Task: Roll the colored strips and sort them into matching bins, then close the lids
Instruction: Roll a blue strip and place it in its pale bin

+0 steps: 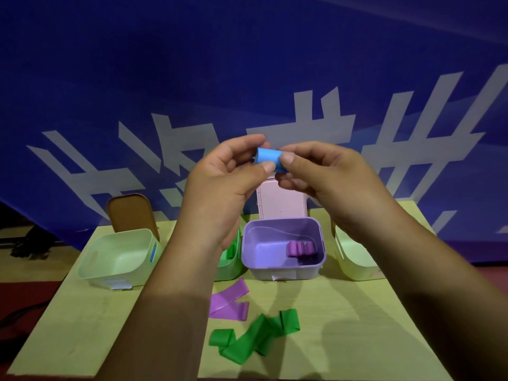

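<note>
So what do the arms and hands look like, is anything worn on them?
Nothing worn that shows: the left hand and right hand are bare, and so are both forearms down to the frame's edge. No sleeves, gloves, rings, watch or markings. Thumbnails are short.

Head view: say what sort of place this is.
Probably a staged sorting station, not a home: a small table with open bins, set against a blue banner with large white lettering.

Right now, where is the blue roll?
In the head view, the blue roll is pinched between the left hand and right hand, centre, above the purple bin.
</note>
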Action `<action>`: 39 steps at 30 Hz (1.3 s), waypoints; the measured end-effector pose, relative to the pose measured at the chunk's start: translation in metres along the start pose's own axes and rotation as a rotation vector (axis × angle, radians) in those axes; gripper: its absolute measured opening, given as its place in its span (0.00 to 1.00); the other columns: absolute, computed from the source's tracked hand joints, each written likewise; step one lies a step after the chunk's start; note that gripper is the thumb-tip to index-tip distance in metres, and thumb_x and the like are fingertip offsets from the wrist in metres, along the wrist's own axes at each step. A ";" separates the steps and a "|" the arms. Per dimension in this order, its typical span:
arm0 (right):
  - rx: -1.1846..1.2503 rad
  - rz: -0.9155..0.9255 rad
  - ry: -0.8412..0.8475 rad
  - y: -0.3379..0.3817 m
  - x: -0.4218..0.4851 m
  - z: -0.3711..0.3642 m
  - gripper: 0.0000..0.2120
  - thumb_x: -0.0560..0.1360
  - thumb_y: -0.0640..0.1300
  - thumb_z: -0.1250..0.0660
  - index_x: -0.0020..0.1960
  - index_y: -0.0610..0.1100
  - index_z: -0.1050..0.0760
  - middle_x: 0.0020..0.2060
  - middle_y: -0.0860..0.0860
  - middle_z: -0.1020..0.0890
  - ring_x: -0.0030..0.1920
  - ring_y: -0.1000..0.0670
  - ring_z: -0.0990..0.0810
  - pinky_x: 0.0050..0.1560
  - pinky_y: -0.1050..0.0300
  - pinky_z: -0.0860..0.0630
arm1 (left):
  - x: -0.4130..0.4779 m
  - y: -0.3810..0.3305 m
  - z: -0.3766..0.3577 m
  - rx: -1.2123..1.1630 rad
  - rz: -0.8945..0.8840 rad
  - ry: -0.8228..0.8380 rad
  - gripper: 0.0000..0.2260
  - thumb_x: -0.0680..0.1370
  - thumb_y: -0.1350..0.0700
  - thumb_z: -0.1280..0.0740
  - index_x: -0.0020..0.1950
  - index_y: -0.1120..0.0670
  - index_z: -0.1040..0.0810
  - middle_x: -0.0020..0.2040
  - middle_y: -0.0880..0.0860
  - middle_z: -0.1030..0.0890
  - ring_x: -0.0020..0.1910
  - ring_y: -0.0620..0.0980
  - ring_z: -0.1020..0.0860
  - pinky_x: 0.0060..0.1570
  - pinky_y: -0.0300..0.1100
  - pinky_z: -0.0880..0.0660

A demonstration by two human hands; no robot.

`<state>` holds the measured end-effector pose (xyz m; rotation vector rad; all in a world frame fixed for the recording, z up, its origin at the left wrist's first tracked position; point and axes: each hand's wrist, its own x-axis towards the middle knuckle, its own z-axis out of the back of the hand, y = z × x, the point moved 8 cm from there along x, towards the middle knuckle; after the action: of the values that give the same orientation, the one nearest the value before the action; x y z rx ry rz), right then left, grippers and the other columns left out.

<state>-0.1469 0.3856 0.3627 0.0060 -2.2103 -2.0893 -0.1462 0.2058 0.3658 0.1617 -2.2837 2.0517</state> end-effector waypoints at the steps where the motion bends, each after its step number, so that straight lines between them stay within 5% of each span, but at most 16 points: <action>1: -0.011 0.000 0.007 0.001 0.000 0.000 0.09 0.83 0.45 0.29 0.62 0.46 0.16 0.48 0.49 0.11 0.49 0.51 0.11 0.51 0.63 0.16 | 0.001 0.001 0.000 -0.010 0.000 -0.002 0.18 0.79 0.67 0.26 0.66 0.52 0.16 0.60 0.52 0.12 0.62 0.51 0.14 0.61 0.46 0.18; 9: -0.083 0.013 0.037 0.000 0.005 -0.002 0.09 0.83 0.41 0.30 0.63 0.44 0.19 0.48 0.47 0.12 0.47 0.52 0.11 0.51 0.64 0.16 | 0.008 0.011 0.002 -0.061 0.054 -0.024 0.18 0.77 0.68 0.24 0.65 0.54 0.16 0.57 0.52 0.11 0.57 0.47 0.13 0.57 0.40 0.19; 18: -0.066 0.008 0.059 -0.012 0.018 -0.004 0.12 0.80 0.38 0.27 0.63 0.44 0.20 0.51 0.49 0.11 0.49 0.51 0.11 0.54 0.61 0.16 | 0.017 0.016 0.007 0.031 0.049 0.019 0.15 0.77 0.62 0.22 0.61 0.48 0.12 0.57 0.52 0.12 0.61 0.53 0.14 0.62 0.47 0.19; 27: -0.433 0.136 0.071 -0.003 0.026 0.009 0.12 0.79 0.45 0.24 0.61 0.49 0.22 0.45 0.58 0.15 0.43 0.64 0.17 0.44 0.70 0.23 | 0.036 0.018 -0.010 0.024 0.051 0.069 0.20 0.76 0.67 0.23 0.66 0.53 0.17 0.59 0.52 0.11 0.60 0.50 0.13 0.57 0.40 0.19; 39: -0.243 0.136 0.125 -0.021 0.027 0.009 0.10 0.81 0.44 0.26 0.61 0.49 0.21 0.49 0.53 0.12 0.50 0.52 0.11 0.55 0.54 0.14 | 0.036 0.020 -0.017 0.103 0.018 0.066 0.13 0.77 0.66 0.23 0.58 0.52 0.13 0.54 0.53 0.11 0.56 0.52 0.13 0.57 0.45 0.19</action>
<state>-0.1759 0.3919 0.3432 -0.0303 -1.8223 -2.2013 -0.1844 0.2231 0.3518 0.0779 -2.1518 2.1506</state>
